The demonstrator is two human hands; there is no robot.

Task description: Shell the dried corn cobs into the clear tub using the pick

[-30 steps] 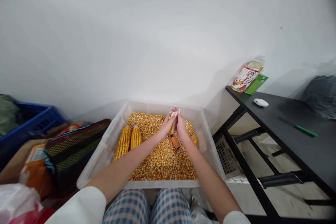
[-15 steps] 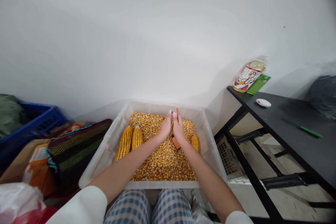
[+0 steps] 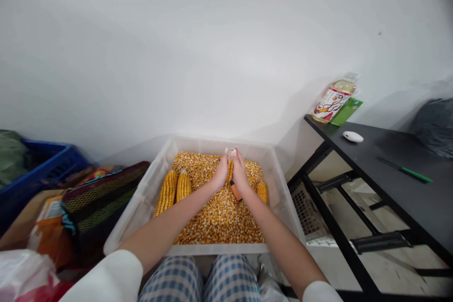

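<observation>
Over the middle of the bin, my left hand (image 3: 221, 171) and my right hand (image 3: 241, 173) press toward each other, fingers pointing away from me. Between the palms is an upright ear of corn (image 3: 230, 168), its yellow kernels showing in the gap and its pale tip at my fingertips. Just below my right palm an orange and black object (image 3: 236, 191) shows; its kind I cannot make out. Loose corn kernels (image 3: 219, 222) lie underneath. Two whole ears of corn (image 3: 166, 192) rest at the left side, and another ear (image 3: 262, 192) lies right of my right wrist.
The white plastic bin (image 3: 288, 212) stands against the wall. To the right is a black table (image 3: 389, 151) with a bottle (image 3: 332, 101), a white mouse-shaped object (image 3: 353, 137) and a green-handled tool (image 3: 415, 174). Bags and a blue crate (image 3: 60, 163) crowd the left.
My hands have parted slightly, so more of the ear between them shows. The whole view has shifted a little.
</observation>
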